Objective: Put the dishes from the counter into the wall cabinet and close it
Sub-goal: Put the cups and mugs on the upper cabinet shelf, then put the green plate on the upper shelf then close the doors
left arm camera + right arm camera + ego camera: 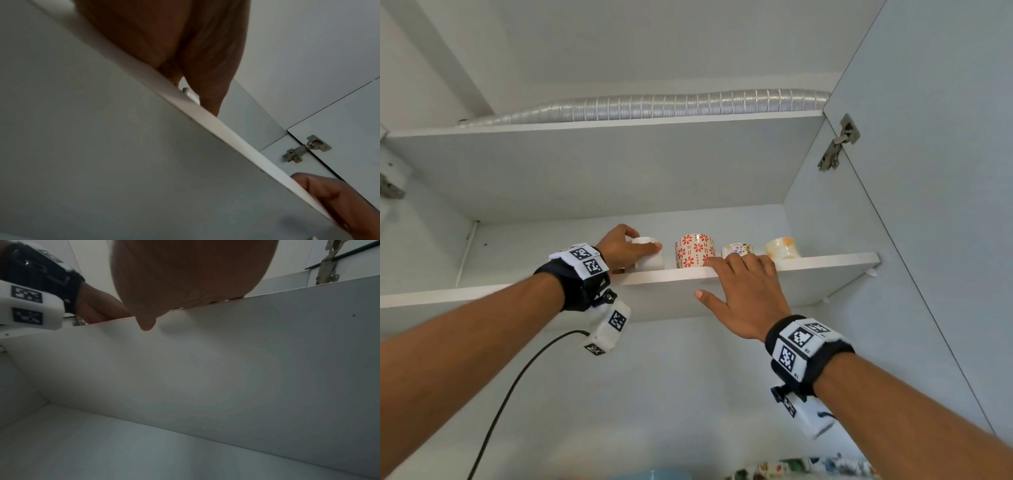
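Observation:
The wall cabinet stands open, and its middle shelf [825, 262] carries a row of cups. My left hand [625, 248] grips a plain white cup [650, 255] at the left end of the row, thumb across its front. To its right stand a red-flowered cup [694, 250], a small floral cup [738, 249] and a pale orange cup [782, 247]. My right hand [743, 284] rests flat on the shelf's front edge, fingers over the top and thumb spread below. In the left wrist view only a sliver of the white cup [190, 95] shows past the shelf edge [236, 136].
The right cabinet door [935, 171] hangs open on a metal hinge [837, 144]. A silver flexible duct [654, 106] lies on the top shelf. At the bottom of the head view, patterned dishes [808, 469] and a blue rim [657, 474] peek in. A black cable [517, 380] trails from my left wrist.

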The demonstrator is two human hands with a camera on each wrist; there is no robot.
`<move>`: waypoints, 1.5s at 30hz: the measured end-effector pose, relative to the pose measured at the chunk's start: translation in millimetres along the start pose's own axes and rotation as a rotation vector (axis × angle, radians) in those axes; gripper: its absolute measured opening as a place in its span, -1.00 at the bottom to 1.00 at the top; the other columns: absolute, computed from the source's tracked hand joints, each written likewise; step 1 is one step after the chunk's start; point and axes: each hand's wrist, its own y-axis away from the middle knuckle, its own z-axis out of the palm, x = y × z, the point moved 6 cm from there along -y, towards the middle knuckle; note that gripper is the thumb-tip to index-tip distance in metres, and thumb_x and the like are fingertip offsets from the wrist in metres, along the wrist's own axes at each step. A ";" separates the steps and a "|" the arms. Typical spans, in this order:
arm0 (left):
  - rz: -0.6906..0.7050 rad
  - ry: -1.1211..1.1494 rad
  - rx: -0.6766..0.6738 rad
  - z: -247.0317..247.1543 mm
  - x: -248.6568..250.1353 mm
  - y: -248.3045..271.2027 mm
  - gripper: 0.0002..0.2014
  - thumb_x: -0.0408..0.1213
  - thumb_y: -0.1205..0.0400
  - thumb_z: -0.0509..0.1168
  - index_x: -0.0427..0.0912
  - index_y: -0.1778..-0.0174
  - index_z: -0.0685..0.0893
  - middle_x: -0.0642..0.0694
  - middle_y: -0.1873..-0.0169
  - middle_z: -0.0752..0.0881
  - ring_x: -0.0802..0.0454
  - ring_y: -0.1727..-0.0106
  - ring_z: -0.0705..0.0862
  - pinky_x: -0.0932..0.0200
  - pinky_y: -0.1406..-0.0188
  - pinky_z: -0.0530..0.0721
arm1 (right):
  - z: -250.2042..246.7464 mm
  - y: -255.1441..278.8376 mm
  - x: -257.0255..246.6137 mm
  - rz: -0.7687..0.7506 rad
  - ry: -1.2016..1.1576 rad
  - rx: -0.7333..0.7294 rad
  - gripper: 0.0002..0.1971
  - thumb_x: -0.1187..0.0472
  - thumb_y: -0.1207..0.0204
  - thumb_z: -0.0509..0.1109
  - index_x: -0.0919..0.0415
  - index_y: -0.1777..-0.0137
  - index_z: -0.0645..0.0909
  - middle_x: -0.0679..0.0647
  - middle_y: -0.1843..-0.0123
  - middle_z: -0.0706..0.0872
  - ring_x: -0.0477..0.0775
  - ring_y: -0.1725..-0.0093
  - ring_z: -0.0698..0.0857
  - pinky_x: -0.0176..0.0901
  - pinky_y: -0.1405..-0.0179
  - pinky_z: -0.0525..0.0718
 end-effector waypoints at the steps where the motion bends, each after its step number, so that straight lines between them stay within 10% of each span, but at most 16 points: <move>1: 0.000 -0.046 -0.017 2.0 0.9 -1.5 -0.37 0.11 -0.42 0.56 -0.10 -0.27 0.49 -0.19 -0.02 0.71 -0.04 0.29 0.63 0.12 0.22 0.62 | 0.5 0.5 -0.5 0.002 0.003 0.011 -0.43 -0.37 -0.55 0.07 -0.05 -0.38 0.48 0.02 -0.10 0.64 0.16 -0.10 0.54 0.17 -0.25 0.37; 5: -0.011 -0.224 -0.109 11.7 3.9 -2.5 -0.41 0.11 -0.48 0.50 -0.09 -0.28 0.44 -0.12 0.09 0.66 0.02 0.25 0.62 0.16 0.25 0.57 | 2.6 0.8 -1.5 0.013 -0.009 0.051 -0.46 -0.35 -0.55 0.09 -0.03 -0.35 0.50 0.03 -0.11 0.63 0.16 -0.11 0.52 0.18 -0.29 0.36; 12: -0.063 -0.233 -0.120 13.6 0.1 -4.4 -0.30 0.18 -0.43 0.51 -0.07 -0.36 0.41 -0.15 -0.05 0.62 -0.09 -0.07 0.63 -0.02 -0.28 0.62 | 3.1 1.9 -1.5 0.013 -0.012 0.070 -0.45 -0.34 -0.53 0.12 0.00 -0.35 0.52 0.06 -0.10 0.64 0.19 -0.10 0.54 0.21 -0.27 0.38; 18: 0.117 -0.014 0.307 -13.9 5.3 6.6 -0.65 0.05 -0.52 0.46 -0.13 0.35 0.56 -0.05 0.38 0.62 -0.11 0.18 0.61 0.12 0.13 0.53 | 1.2 1.8 -1.1 0.002 -0.012 0.047 -0.40 -0.35 -0.49 0.10 0.00 -0.38 0.50 0.05 -0.12 0.64 0.18 -0.14 0.54 0.20 -0.30 0.38; 22: 0.131 -0.110 0.166 0.4 5.6 11.2 -0.59 -0.02 -0.56 0.42 -0.16 0.55 0.61 -0.09 0.54 0.65 -0.08 0.38 0.60 0.15 0.24 0.52 | 0.6 2.7 -1.5 -0.001 -0.009 0.018 -0.38 -0.34 -0.48 0.15 0.01 -0.42 0.48 0.06 -0.15 0.64 0.19 -0.17 0.54 0.20 -0.33 0.38; 31: 0.104 -0.289 -0.083 17.0 5.8 11.5 -0.66 0.08 -0.55 0.43 -0.16 0.23 0.81 -0.13 0.16 0.79 -0.11 0.05 0.70 0.09 0.06 0.57 | -1.9 2.6 0.8 -0.015 0.023 -0.145 -0.27 -0.33 -0.46 0.27 -0.02 -0.58 0.30 0.05 -0.32 0.56 0.18 -0.31 0.47 0.18 -0.48 0.27; 36: 0.268 -0.161 0.146 -1.6 13.9 26.1 -0.73 0.00 -0.59 0.39 -0.14 0.24 0.79 -0.04 0.29 0.81 -0.07 0.09 0.75 0.07 0.05 0.64 | -3.6 3.6 1.6 -0.001 0.038 -0.241 -0.17 -0.31 -0.45 0.32 -0.10 -0.66 0.10 0.05 -0.53 0.41 0.17 -0.52 0.32 0.22 -0.63 0.03; 40: 0.533 -0.232 0.240 -10.0 22.6 71.7 -0.68 0.06 -0.55 0.33 -0.12 0.30 0.74 -0.04 0.32 0.76 -0.07 0.19 0.71 0.03 0.12 0.64 | -9.3 15.2 2.3 0.077 -0.014 -0.424 -0.05 -0.31 -0.49 0.30 -0.20 -0.70 -0.24 0.06 -0.77 -0.14 0.15 -0.73 -0.17 0.33 -0.66 -0.18; 45: 0.822 -0.481 0.127 1.4 14.6 165.6 -0.64 0.12 -0.53 0.21 -0.09 0.27 0.71 0.05 0.32 0.68 -0.03 0.24 0.61 0.04 0.19 0.56 | -39.1 70.4 -19.1 0.136 -0.192 -0.540 -0.25 -0.30 -0.51 0.30 -0.26 -0.66 0.10 -0.04 -0.76 -0.06 0.12 -0.70 0.02 0.34 -0.57 0.24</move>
